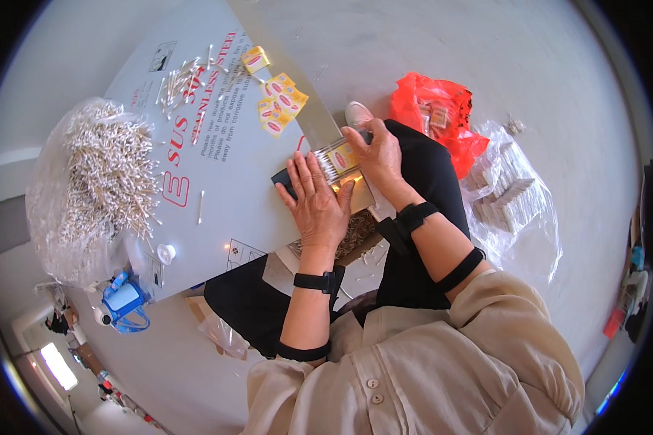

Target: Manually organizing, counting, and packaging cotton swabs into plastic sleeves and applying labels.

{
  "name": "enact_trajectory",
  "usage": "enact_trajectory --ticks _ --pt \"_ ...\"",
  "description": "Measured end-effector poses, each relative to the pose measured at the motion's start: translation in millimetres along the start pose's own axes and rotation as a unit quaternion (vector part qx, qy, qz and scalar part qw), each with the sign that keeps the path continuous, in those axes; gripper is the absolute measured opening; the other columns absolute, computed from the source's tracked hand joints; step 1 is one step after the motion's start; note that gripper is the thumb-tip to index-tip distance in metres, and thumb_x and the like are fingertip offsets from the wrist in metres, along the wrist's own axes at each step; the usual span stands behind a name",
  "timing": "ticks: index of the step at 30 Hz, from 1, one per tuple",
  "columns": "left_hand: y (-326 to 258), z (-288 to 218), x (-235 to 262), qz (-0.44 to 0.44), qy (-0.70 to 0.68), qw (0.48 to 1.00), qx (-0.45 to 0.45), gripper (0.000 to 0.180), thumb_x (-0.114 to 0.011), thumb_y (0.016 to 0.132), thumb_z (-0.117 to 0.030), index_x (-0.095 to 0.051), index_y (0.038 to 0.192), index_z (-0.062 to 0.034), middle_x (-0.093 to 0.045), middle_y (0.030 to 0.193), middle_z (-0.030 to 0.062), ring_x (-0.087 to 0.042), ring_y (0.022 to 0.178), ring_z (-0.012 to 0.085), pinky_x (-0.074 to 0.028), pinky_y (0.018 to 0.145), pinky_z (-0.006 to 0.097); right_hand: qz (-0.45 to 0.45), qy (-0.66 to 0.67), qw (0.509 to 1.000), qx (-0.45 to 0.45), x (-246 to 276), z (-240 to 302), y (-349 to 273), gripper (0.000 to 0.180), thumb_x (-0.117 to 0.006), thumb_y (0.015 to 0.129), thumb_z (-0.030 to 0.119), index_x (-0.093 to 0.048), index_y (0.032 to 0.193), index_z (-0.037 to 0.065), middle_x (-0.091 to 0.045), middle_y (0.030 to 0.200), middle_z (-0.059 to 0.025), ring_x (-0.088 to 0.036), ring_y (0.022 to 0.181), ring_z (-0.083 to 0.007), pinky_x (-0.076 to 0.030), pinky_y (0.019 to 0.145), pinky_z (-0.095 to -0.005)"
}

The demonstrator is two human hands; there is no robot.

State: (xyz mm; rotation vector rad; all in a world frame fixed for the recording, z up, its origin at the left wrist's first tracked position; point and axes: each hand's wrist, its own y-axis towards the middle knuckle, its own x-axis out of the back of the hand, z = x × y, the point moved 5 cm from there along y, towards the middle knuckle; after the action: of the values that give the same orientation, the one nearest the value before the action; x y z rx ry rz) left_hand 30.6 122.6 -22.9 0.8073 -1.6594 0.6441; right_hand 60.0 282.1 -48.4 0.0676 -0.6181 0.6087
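Two hands are at work, the left hand [315, 199] and the right hand [376, 156], with one bundle of sticks [335, 161] pinched between them. Beyond the fingertips lie about five yellow labels [279, 101], too overlapped for an exact count, and a loose scatter of sticks [185, 76], too many to number. Far to the left sits one big clear bag [98, 181] heaped with countless sticks. Right of the right hand: one red bag [435, 112] and one clear bag of packs [511, 199].
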Motion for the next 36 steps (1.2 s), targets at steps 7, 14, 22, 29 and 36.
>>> enact_trajectory --ticks 7,14,22,29,36 --pt "-1 8 6 -0.05 -0.062 0.997 0.011 0.082 -0.052 0.093 -0.05 -0.023 0.151 -0.0002 -0.02 0.158 0.0212 -0.015 0.147 0.0373 -0.007 0.115 0.059 -0.029 0.002 0.999 0.022 9 -22 10 0.061 -0.071 0.082 0.052 -0.058 0.113 0.001 -0.068 0.098 -0.0248 -0.067 0.091 -0.0405 -0.052 0.077 -0.0447" --pt "-17 156 59 -0.311 -0.013 0.936 0.165 0.04 -0.068 0.08 -0.01 -0.056 0.118 -0.0056 -0.056 0.12 0.0153 -0.051 0.113 0.0374 -0.039 0.096 0.051 -0.182 -0.039 0.917 0.354 48 49 -18 0.027 -0.067 0.088 0.014 -0.059 0.11 0.001 -0.062 0.104 -0.0145 -0.059 0.093 -0.0316 -0.049 0.08 -0.0394" --pt "-11 220 58 -0.256 -0.018 0.958 0.131 0.017 -0.069 0.073 -0.006 -0.057 0.082 -0.012 -0.056 0.09 0.0071 -0.053 0.093 0.0341 -0.042 0.074 0.049 0.205 0.083 0.886 0.408 -60 106 -102 0.028 -0.071 0.076 0.003 -0.061 0.101 0.001 -0.06 0.101 -0.0161 -0.06 0.093 -0.0369 -0.052 0.079 -0.0425" --pt "6 202 81 -0.289 -0.202 0.935 0.047 0.032 -0.072 0.074 -0.007 -0.059 0.104 -0.0045 -0.06 0.105 0.013 -0.055 0.103 0.0343 -0.044 0.088 0.044 0.215 -0.042 0.864 0.452 -111 127 -103 0.042 -0.071 0.073 0.01 -0.059 0.112 0.004 -0.055 0.117 -0.0117 -0.054 0.105 -0.0305 -0.045 0.091 -0.0417" --pt "109 351 176 -0.338 -0.116 0.92 0.162 0.059 -0.076 0.074 -0.012 -0.051 0.127 -0.0025 -0.048 0.132 0.0207 -0.048 0.122 0.0394 -0.039 0.105 0.046 0.216 -0.051 0.871 0.438 -113 129 -102 0.031 -0.068 0.076 0.01 -0.059 0.105 0.004 -0.057 0.112 -0.0095 -0.055 0.101 -0.0299 -0.044 0.087 -0.0408"
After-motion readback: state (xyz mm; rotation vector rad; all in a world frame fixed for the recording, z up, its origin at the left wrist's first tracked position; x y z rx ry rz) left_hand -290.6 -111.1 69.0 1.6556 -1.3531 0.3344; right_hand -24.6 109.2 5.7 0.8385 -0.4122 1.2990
